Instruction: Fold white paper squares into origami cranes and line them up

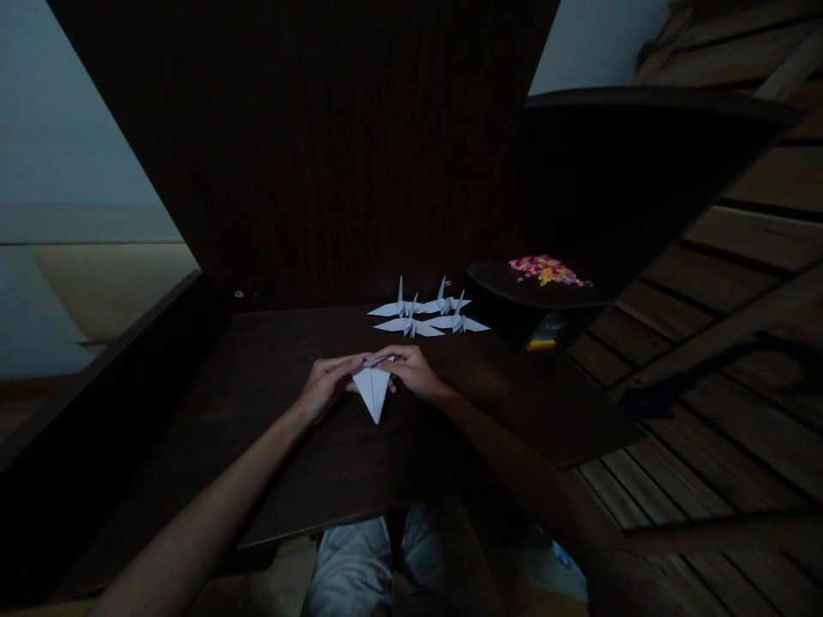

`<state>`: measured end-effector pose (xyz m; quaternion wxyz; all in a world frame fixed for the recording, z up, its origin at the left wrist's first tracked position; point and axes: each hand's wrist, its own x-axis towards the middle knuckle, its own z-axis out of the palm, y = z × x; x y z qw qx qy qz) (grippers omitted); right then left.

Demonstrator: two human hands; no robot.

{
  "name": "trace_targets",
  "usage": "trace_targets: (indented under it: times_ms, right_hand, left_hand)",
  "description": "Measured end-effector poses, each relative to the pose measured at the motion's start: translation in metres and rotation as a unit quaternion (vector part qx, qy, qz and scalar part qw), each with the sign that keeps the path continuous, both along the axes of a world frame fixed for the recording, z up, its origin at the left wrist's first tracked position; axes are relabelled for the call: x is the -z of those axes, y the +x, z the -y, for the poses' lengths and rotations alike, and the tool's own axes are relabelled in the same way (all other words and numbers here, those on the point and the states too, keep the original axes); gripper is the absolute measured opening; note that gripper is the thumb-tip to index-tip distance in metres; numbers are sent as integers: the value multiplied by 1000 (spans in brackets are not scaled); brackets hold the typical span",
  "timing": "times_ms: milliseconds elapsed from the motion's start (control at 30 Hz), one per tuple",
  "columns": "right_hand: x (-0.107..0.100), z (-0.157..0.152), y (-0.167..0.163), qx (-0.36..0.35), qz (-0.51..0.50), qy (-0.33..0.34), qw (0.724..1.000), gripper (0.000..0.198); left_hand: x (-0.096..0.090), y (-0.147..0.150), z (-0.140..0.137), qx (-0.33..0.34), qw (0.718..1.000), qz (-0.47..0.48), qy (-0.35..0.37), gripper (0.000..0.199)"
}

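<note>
A piece of folded white paper (pixel 374 392), kite-shaped with its point toward me and a crease down the middle, is held between my two hands over the dark desk. My left hand (pixel 325 386) grips its upper left edge, thumb along the top. On the upper right edge, my right hand (pixel 410 370) pinches the paper with the thumb on its face. Both hands meet near the top of the sheet, hiding part of it. Just beyond them stand several white paper cranes (pixel 410 325) in a close group, wings spread.
The dark wooden desk (pixel 270 488) has a tall back panel (pixel 360 154) and a raised left side (pixel 109 368). A small corner shelf (pixel 540 296) at right bears a pile of small colourful pieces (pixel 545 270). Below it is a small box (pixel 546 332). Wooden slats (pixel 720 343) lie farther right.
</note>
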<state>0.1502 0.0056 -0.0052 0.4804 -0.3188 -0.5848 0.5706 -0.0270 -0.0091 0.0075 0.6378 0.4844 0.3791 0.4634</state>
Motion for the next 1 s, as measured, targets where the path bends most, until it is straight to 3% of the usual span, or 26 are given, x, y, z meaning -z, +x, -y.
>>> trace_targets:
  times_ms: [233, 467, 700, 1000]
  right_hand:
    - [0, 1, 2, -51, -36, -43, 997, 21]
    - [-1, 0, -4, 52, -13, -15, 998, 30]
    - [0, -1, -4, 47, 0, -3, 999, 32]
    - [-2, 2, -4, 27, -38, -60, 997, 33]
  left_hand:
    - [4, -1, -2, -44, 996, -71, 36, 52]
    - [-3, -3, -2, -46, 995, -81, 42, 82]
    - [-1, -4, -4, -57, 993, -89, 52, 44]
    - [-5, -4, -2, -66, 989, -99, 87, 32]
